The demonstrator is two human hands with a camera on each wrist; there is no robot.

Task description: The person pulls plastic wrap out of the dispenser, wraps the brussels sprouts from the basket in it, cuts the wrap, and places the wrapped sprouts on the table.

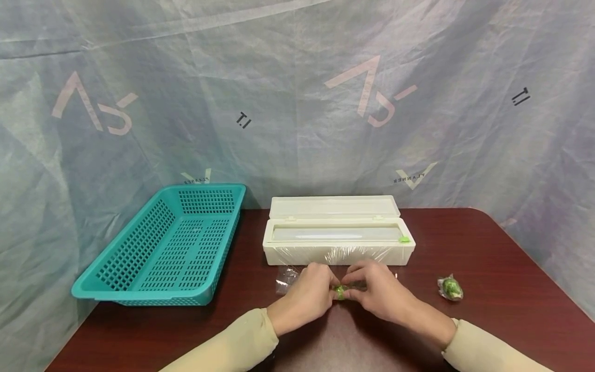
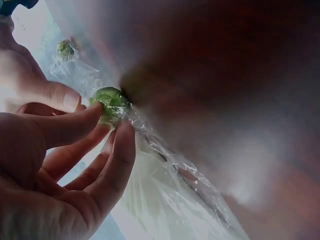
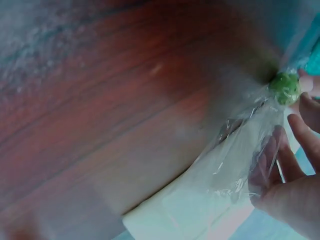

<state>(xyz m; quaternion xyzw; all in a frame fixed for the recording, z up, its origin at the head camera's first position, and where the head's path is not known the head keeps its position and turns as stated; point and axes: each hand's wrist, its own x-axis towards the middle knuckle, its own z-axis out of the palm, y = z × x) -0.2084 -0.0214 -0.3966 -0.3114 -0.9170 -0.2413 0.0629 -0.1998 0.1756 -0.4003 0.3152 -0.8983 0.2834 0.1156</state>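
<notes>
A small round green vegetable point(image 1: 340, 292), wrapped in clear cling film, sits between both hands at the table's front middle. My left hand point(image 1: 309, 292) pinches it between thumb and fingers. From the other side my right hand point(image 1: 381, 290) grips it and its film with thumb and forefinger. In the left wrist view the film is stretched tight over the green vegetable point(image 2: 110, 102). Loose cling film point(image 3: 235, 165) trails from it past my right fingers in the right wrist view. Behind the hands stands a white cling film dispenser point(image 1: 339, 254), lid raised, with film drawn over its front.
A second film-wrapped green vegetable point(image 1: 451, 288) lies on the dark red table point(image 1: 492, 320) to the right. At the left stands a teal perforated basket point(image 1: 218, 258). A grey printed cloth point(image 1: 297, 103) hangs behind the table.
</notes>
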